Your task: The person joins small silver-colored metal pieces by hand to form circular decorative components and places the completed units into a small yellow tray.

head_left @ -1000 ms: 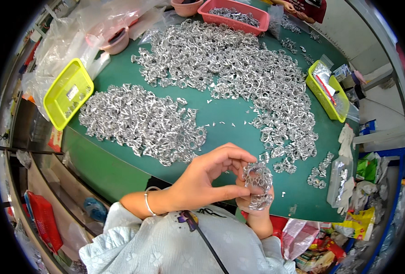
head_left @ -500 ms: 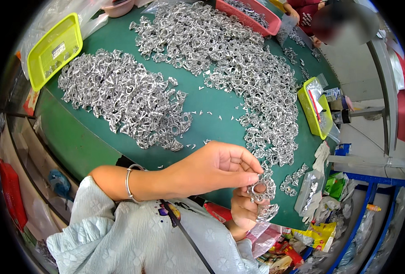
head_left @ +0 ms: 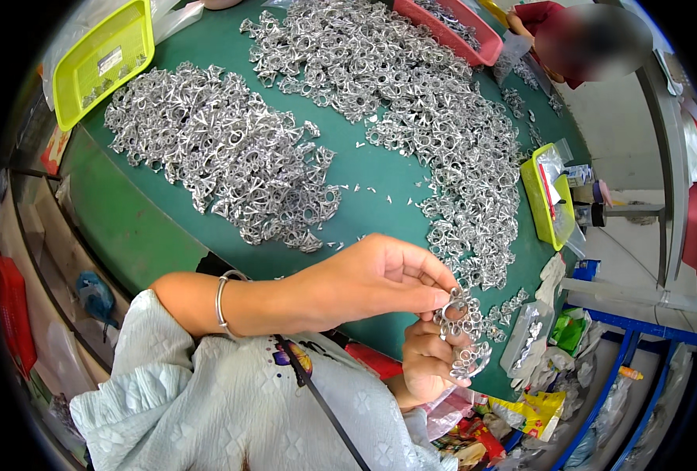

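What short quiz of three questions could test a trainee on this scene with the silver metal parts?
1. True or false: both hands hold the silver ringed metal cluster.
2. Which tray lies at the green table's far left: A red, B yellow-green, C blue?
3. What does the left hand wear at its wrist?

Key: 1 true. 2 B. 3 a silver bangle; the right hand is below.

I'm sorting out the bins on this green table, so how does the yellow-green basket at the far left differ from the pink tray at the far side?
The yellow-green basket sits at the table's far left corner and looks nearly empty; the pink tray lies at the far edge, near another person, and holds silver metal pieces. The basket is lime-coloured, the tray pinkish red. Both are shallow rectangular plastic containers on the green table.
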